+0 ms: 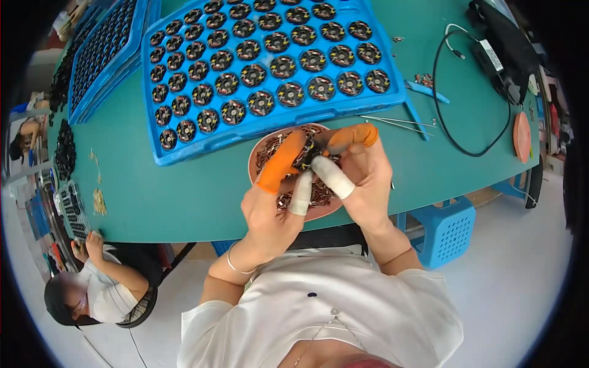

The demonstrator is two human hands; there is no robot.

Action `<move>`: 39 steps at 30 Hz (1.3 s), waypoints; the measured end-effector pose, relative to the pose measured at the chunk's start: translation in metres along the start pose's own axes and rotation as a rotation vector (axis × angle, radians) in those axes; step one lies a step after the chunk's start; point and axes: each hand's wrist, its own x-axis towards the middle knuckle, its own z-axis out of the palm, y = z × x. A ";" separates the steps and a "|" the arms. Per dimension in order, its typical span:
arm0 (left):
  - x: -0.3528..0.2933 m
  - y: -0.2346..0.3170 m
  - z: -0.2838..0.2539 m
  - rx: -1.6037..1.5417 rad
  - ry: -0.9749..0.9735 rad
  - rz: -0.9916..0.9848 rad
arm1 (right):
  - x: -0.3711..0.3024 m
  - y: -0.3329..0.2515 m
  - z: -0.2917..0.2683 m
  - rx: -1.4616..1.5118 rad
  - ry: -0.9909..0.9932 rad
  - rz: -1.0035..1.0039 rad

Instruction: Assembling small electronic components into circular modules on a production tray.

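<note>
Between my two hands is a round black part [305, 153] with small coloured pieces on it, like the discs in the tray. My left hand [276, 190] grips its left side, wearing orange and white finger covers. On the other side, my right hand [358, 172] closes its covered fingertips on the same part. Right beneath my hands sits a pink bowl [253, 164] full of small reddish-brown, metal-tipped pieces [322, 195]. Beyond the bowl, a blue tray [245, 136] carries rows of similar round black parts.
More blue trays [113, 76] are stacked at the far left. Tweezers [399, 124], blue-handled pliers [427, 92] and a black cable [437, 92] lie to the right, near a pink lid or dish [522, 137]. A co-worker [104, 282] sits at lower left; a blue stool [446, 230] stands right.
</note>
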 end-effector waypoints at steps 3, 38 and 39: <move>0.015 0.016 -0.008 0.270 -0.107 0.099 | 0.000 -0.005 -0.004 0.002 0.010 0.052; 0.279 -0.017 0.068 0.663 -0.280 0.258 | -0.009 0.002 -0.033 -0.826 -0.369 -0.489; 0.278 -0.012 0.071 0.721 -0.297 0.209 | -0.009 0.002 -0.034 -0.844 -0.381 -0.504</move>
